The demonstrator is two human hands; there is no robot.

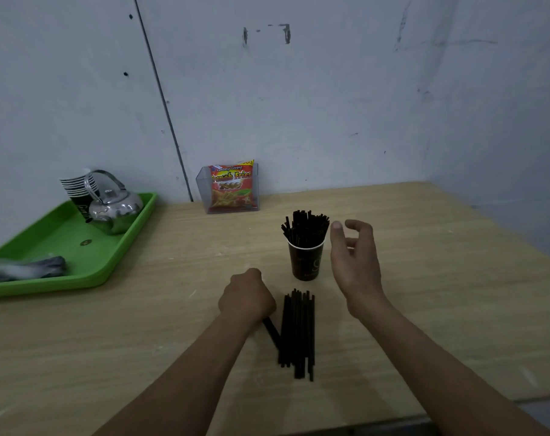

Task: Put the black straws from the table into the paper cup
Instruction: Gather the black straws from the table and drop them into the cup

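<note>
A dark paper cup (305, 262) stands upright in the middle of the wooden table, with several black straws (305, 226) sticking out of it. A bundle of black straws (297, 333) lies flat on the table in front of the cup. My left hand (247, 297) is closed in a fist just left of the bundle, and black straws (271, 330) poke out from under it. My right hand (354, 256) hovers beside the cup on its right, fingers apart and curled, holding nothing.
A green tray (78, 265) at the left holds a steel kettle (114, 209), a stack of paper cups (78, 187) and a dark cloth (31, 269). A clear holder with a red snack bag (231, 188) stands by the wall. The table's edge runs close on the right.
</note>
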